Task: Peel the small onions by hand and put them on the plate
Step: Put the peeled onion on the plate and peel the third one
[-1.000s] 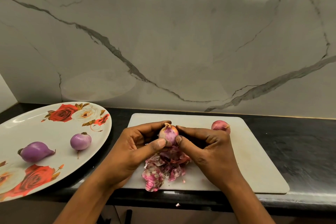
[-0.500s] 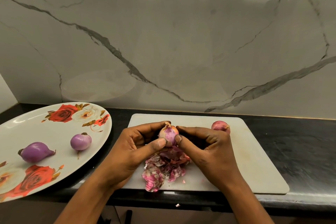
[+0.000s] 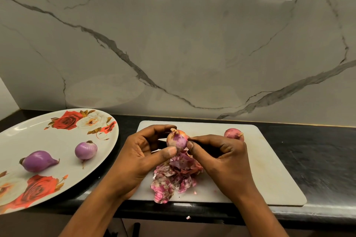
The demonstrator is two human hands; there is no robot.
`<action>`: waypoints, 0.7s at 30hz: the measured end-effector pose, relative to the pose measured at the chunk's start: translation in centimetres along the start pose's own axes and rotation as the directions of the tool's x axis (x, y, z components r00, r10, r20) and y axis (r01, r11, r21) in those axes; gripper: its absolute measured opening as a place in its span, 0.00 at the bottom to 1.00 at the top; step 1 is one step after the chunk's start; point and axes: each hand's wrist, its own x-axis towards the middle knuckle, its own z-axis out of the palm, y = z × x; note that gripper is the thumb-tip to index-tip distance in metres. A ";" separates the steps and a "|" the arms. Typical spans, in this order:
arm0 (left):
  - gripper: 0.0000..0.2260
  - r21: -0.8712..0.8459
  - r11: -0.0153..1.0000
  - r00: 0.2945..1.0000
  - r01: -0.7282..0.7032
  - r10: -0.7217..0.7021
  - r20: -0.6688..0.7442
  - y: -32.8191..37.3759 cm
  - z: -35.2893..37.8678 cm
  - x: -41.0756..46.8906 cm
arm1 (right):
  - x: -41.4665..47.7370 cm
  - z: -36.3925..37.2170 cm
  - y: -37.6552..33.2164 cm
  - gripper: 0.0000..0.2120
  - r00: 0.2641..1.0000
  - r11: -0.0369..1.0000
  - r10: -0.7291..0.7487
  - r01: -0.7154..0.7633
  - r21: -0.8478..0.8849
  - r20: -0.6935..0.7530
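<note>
Left hand and right hand pinch onion near upright, tip up.

The only view comes from a wide-angle camera worn on the person's head. It faces forward and down over the black counter toward the marble-veined wall, which fills the upper half of the frame. The counter's back edge crosses just below mid-height, and its front edge runs near the bottom. The camera sits close: both forearms enter from the bottom border, and the left hand and right hand hold an onion at lower centre, above the white cutting board. The left border crops the flowered plate.
</note>
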 end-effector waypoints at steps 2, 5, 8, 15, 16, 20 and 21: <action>0.23 0.007 1.000 1.000 -0.008 0.008 0.005 0.0 -0.1 0.0 | 0.0 0.0 0.0 0.08 1.000 1.000 0.003 -0.003 -0.009 0.003; 0.23 0.016 1.000 1.000 -0.012 0.012 0.002 0.0 -0.1 -0.1 | 0.0 0.1 0.1 0.06 0.999 0.999 0.032 -0.032 -0.022 0.018; 0.22 0.019 1.000 1.000 -0.012 0.012 0.013 0.0 0.0 0.0 | 0.0 0.1 0.0 0.04 0.997 0.998 0.060 -0.058 -0.034 0.038; 0.23 -0.007 1.000 1.000 -0.010 0.010 0.009 0.0 0.0 0.0 | 0.2 0.1 -0.5 0.04 1.000 0.998 0.017 -0.016 -0.056 0.016; 0.23 -0.008 1.000 1.000 -0.011 0.011 0.006 0.0 0.0 0.0 | 0.2 0.1 -0.5 0.05 1.000 0.999 0.014 -0.014 -0.049 0.009; 0.23 -0.002 1.000 1.000 -0.013 0.013 -0.001 0.1 0.0 0.0 | 0.1 0.1 -0.7 0.06 0.999 0.999 0.025 -0.025 -0.029 0.029; 0.22 0.001 1.000 1.000 -0.015 0.015 0.000 0.1 0.0 0.0 | 0.1 0.1 -0.7 0.07 0.999 0.999 0.025 -0.024 -0.032 0.035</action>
